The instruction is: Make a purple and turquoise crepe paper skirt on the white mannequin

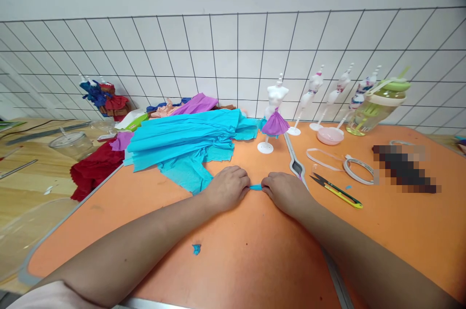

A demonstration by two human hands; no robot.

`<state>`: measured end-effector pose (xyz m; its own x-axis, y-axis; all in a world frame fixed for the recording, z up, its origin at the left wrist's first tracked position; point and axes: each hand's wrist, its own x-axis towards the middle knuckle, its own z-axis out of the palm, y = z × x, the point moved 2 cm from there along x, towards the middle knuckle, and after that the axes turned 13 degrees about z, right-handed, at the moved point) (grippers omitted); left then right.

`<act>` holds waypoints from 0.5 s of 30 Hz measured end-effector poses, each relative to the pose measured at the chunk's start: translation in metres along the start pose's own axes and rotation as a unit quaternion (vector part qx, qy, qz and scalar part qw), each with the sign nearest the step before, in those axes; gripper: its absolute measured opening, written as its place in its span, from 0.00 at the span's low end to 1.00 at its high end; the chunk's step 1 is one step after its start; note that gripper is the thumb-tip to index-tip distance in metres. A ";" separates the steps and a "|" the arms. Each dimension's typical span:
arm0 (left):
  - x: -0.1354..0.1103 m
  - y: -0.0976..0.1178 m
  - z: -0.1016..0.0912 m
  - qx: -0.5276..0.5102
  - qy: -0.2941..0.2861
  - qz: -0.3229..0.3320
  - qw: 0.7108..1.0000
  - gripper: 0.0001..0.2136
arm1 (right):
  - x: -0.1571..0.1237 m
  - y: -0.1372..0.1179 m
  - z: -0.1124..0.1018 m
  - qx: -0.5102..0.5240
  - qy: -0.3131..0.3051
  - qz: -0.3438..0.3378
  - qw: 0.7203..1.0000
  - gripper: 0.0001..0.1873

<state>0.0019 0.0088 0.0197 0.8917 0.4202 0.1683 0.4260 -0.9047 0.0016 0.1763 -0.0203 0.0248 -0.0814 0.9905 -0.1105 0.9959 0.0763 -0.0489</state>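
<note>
Between my two hands stretches a narrow strip of blue crepe paper (256, 187), low over the orange table (233, 260). My left hand (228, 187) is closed on its left end, and my right hand (286, 192) pinches the right end. Most of the strip is hidden by the fingers. Just behind my left hand spreads a large pile of crumpled blue crepe paper (182, 136). A small white dress form (275, 97) wearing a purple and blue paper skirt (275, 124) stands upright beyond my right hand. Nearer to me lies a small blue paper scrap (196, 249).
Yellow-handled thread snips (338, 192) and a roll of tape (358, 170) lie at the right. Behind them are a pink bowl (329, 136), several more dress forms and a green-lidded bottle (376, 107). Red crepe paper (92, 168) hangs over the table's left edge.
</note>
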 end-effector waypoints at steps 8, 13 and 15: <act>-0.001 -0.001 0.000 0.023 0.002 0.010 1.000 0.10 | 0.002 0.004 0.000 0.034 -0.006 0.016 0.999 0.11; -0.002 0.000 -0.001 0.020 -0.002 0.009 1.000 0.10 | -0.005 0.003 -0.005 0.051 -0.014 0.008 0.999 0.10; -0.003 -0.001 -0.002 0.005 0.000 0.013 1.000 0.10 | -0.006 0.005 -0.005 0.055 -0.015 0.000 0.998 0.10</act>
<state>-0.0019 0.0080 0.0212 0.9025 0.3963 0.1684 0.4040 -0.9147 -0.0121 0.1816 -0.0254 0.0298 -0.0842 0.9866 -0.1400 0.9856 0.0618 -0.1573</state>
